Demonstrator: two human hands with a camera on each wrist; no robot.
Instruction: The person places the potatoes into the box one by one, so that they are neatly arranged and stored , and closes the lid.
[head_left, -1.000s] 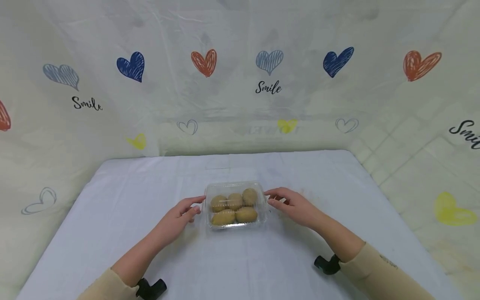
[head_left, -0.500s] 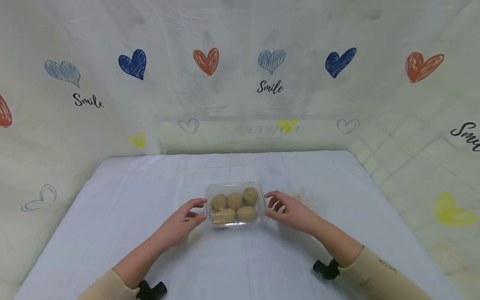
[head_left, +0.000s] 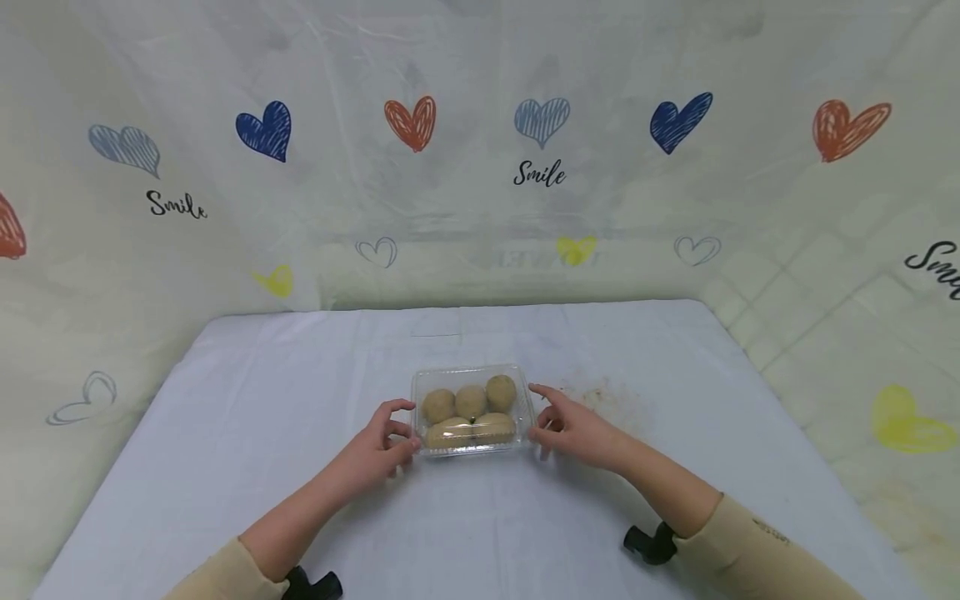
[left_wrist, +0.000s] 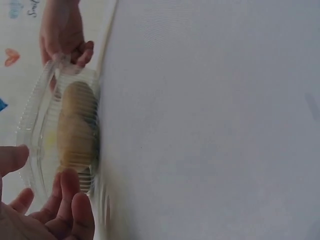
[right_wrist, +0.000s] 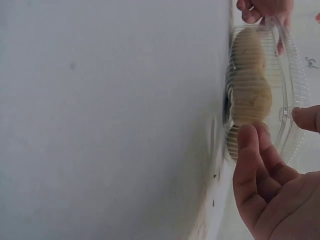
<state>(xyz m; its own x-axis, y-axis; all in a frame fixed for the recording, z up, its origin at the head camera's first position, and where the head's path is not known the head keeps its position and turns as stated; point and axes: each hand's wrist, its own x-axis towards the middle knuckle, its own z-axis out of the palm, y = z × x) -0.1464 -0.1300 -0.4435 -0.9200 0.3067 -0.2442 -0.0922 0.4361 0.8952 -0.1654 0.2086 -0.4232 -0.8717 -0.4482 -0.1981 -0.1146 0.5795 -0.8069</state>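
A clear plastic clamshell box [head_left: 467, 370] with ribbed walls sits on the white tabletop in the head view. Inside it lie several tan potatoes [head_left: 470, 402]. My left hand [head_left: 377, 450] holds the box's left end, its thumb by the near corner. In the left wrist view, bent fingers [left_wrist: 70, 182] reach the ribbed wall. On the right end, my right hand [head_left: 579, 429] holds the box in the same manner. The right wrist view shows its thumb [right_wrist: 303, 118] at the rim and curled fingers against the wall, just above the cloth.
A white cloth covers the table [head_left: 480, 533]. Brownish stains [head_left: 607, 400] mark it right of the box. Behind stands a pale curtain [head_left: 465, 200] printed with hearts and "Smile". Black wrist devices [head_left: 649, 543] sit below both sleeves.
Both hands have closed in on the box ends; their fingers are more bent and the thumbs have come to its sides. The box has stayed in place.
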